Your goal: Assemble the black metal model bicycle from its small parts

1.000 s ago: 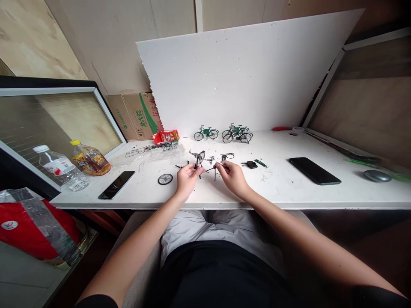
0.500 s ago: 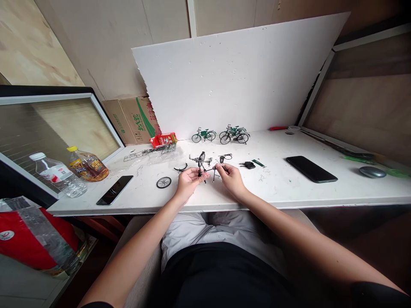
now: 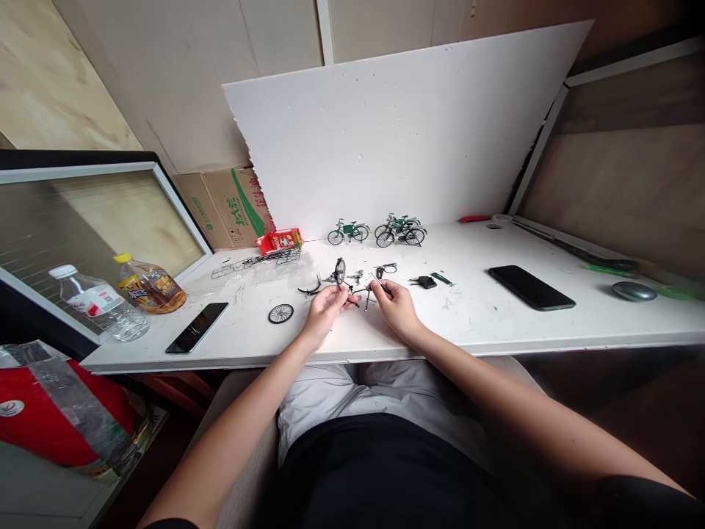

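Between my two hands is a partly built black model bicycle [image 3: 362,290], with one spoked wheel [image 3: 340,270] standing up at its far left end. My left hand [image 3: 324,311] pinches it near the fork below that wheel. My right hand [image 3: 399,308] grips the other end of the thin frame with thumb and fingers. Fingers hide part of the frame. A loose spoked wheel [image 3: 280,314] lies flat left of my left hand, with a curved black mudguard-like piece [image 3: 311,289] behind it. Beyond my right hand lies a small dark looped part [image 3: 386,270].
Finished model bicycles [image 3: 348,233] stand at the back before a white board [image 3: 385,147]. A black part [image 3: 426,282] and green strip [image 3: 441,278] lie right. Phones [image 3: 197,328] [image 3: 531,287], a mouse [image 3: 634,291], bottles [image 3: 150,285] and wire sprues [image 3: 258,262] flank the work area.
My left hand has turned the fork end slightly, and the attached wheel has shifted a little left and down. My right hand keeps its grip. The camera view has moved slightly.
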The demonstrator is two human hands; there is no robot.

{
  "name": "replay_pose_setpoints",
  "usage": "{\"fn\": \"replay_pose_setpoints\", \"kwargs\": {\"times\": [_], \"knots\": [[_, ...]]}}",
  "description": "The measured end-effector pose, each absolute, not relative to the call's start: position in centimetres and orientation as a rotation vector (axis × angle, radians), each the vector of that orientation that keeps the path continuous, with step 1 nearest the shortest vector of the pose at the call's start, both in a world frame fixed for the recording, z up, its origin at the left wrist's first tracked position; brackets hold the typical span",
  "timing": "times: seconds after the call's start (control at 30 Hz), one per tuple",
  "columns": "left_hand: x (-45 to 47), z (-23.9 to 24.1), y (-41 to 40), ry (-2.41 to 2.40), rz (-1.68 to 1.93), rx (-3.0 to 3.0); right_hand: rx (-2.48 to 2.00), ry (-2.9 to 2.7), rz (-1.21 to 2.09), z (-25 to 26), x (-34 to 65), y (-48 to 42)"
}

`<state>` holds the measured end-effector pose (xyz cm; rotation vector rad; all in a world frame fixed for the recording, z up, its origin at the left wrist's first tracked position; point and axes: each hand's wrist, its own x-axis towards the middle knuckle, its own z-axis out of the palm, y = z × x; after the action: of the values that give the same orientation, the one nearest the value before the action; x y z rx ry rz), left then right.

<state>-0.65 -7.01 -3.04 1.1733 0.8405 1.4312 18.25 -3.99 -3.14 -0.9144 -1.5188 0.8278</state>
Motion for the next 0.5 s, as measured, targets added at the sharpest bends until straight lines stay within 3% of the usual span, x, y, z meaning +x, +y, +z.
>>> {"fn": "replay_pose_setpoints", "kwargs": {"times": [0.5], "knots": [[-1.32, -3.58, -6.82, 0.720, 1.242, 0.990, -0.878, -1.355, 0.841, -2.91, 18.51, -3.95]]}}
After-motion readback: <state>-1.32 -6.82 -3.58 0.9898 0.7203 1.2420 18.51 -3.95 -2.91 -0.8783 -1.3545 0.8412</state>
